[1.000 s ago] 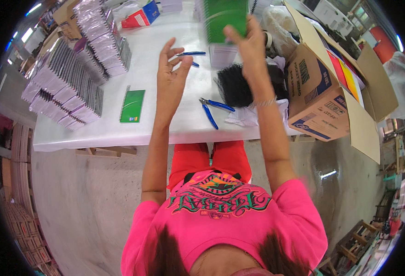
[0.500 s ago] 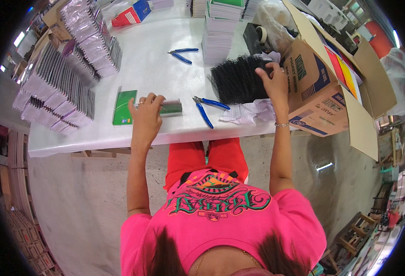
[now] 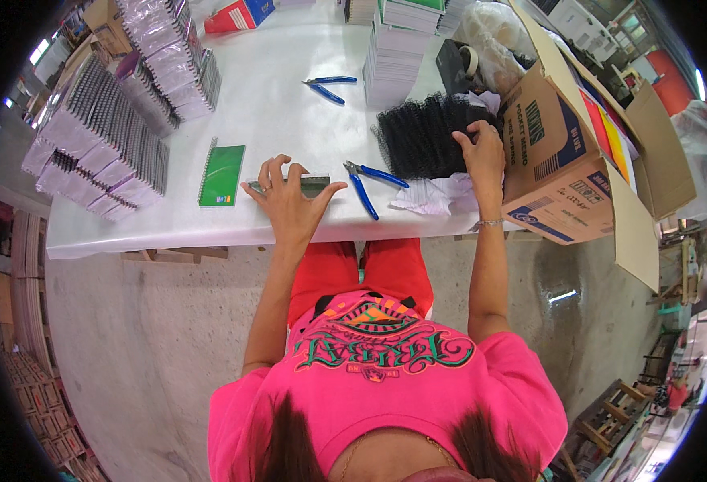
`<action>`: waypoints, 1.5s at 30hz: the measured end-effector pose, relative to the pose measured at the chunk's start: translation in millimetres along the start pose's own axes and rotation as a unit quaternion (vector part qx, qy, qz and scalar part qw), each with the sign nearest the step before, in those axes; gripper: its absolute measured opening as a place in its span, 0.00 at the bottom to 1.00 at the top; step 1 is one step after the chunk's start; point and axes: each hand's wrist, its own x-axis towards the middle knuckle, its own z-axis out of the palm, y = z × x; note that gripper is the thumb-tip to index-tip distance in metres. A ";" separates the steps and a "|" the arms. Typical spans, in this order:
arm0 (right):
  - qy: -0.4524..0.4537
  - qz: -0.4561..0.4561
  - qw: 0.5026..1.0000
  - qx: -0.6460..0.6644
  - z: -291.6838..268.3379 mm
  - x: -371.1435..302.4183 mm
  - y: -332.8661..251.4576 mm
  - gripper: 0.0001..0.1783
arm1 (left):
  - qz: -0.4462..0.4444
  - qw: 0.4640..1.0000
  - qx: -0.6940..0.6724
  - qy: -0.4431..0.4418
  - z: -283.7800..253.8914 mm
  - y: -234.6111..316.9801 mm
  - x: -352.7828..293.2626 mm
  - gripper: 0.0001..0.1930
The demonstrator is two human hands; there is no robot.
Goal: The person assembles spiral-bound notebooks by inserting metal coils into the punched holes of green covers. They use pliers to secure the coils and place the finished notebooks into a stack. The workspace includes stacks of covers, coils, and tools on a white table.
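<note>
My left hand (image 3: pixel 291 197) spreads its fingers and thumb over a small dark green notepad (image 3: pixel 315 186) with a row of holes along its edge. A spiral notebook with a green cover (image 3: pixel 223 175) lies flat to its left. My right hand (image 3: pixel 483 157) rests at the right end of a heap of black spiral binding coils (image 3: pixel 421 136), its fingers curled into them; the fingertips are partly hidden. Between my hands lie blue-handled cutters (image 3: pixel 365 186) with the handles apart. Crumpled white paper (image 3: pixel 433 195) sits beneath the near side of the coils.
More blue-handled cutters (image 3: pixel 329 88) lie farther back. Stacks of wrapped spiral notebooks (image 3: pixel 100 140) stand at left, and a tall stack of notepads (image 3: pixel 397 64) at the back. An open cardboard box (image 3: pixel 558 153) at right holds coloured sheets. Beside it are a tape roll (image 3: pixel 470 60) and a plastic bag (image 3: pixel 494 40).
My left hand has moved right, away from the green notebook, and its thumb has spread out. The dark green notepad now lies lower under it. My right hand stays at the coils.
</note>
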 end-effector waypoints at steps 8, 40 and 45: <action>0.010 -0.020 1.000 0.004 12.8 8.1 21.8 0.10 | -0.006 1.000 0.022 -0.005 6.1 -2.2 2.4 0.27; -0.360 -0.048 0.809 0.462 42.1 -87.3 -79.7 0.15 | 0.011 1.000 0.007 0.013 2.3 -5.8 8.6 0.21; -0.356 -0.063 0.818 0.448 47.2 -86.4 -79.3 0.18 | 0.012 1.000 0.007 0.012 3.0 -5.0 11.7 0.21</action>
